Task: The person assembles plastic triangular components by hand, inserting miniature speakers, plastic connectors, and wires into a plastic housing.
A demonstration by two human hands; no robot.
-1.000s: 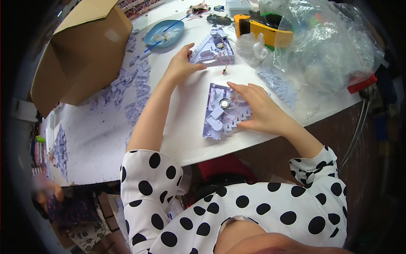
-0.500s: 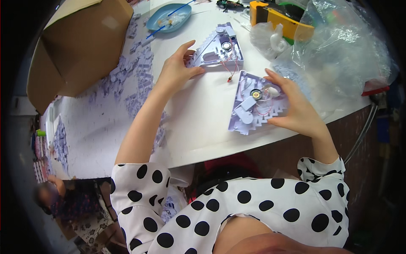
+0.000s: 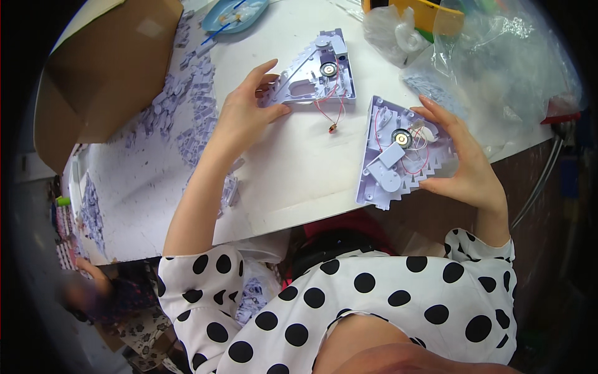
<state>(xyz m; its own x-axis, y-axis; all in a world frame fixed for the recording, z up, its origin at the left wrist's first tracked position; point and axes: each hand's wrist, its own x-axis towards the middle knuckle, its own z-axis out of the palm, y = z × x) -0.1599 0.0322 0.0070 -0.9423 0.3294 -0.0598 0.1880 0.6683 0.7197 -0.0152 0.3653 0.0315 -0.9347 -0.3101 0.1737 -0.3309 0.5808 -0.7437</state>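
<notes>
Table edge: the white table [image 3: 299, 168] ends just below the right hand; the near rim runs from lower left up to the right, and the held panel overhangs it.
Open room: a bare strip of table lies between the two panels, broken only by a small red-wired part [image 3: 333, 129]. To the left, loose lilac pieces [image 3: 187, 124] crowd the surface.
Right hand: the right hand [image 3: 464, 162] grips the near lilac panel [image 3: 398, 159], fingers curled over its far and right edges, thumb under the toothed lower edge.
Near panel, lie: triangular, inner side up, showing a round speaker, a white block and red wires. Its long straight edge runs nearly upright in view, tilted slightly; the toothed edge faces lower right.
Left hand: the left hand [image 3: 246, 115] rests on the far lilac panel [image 3: 314, 75], thumb and fingertips pinching its left corner; the panel lies flat on the table.
Far panel, lie: triangular, inner side up, long axis running left to right, its sloped edge facing upper left. Red wires trail from it toward the small part.
Surroundings: a brown cardboard box [image 3: 106, 68] stands at far left, a blue dish [image 3: 233, 14] at the top, clear plastic bags [image 3: 498, 68] at upper right beside a yellow object [image 3: 430, 15].
Elsewhere: another person's hand [image 3: 93, 274] shows low at left, blurred.
</notes>
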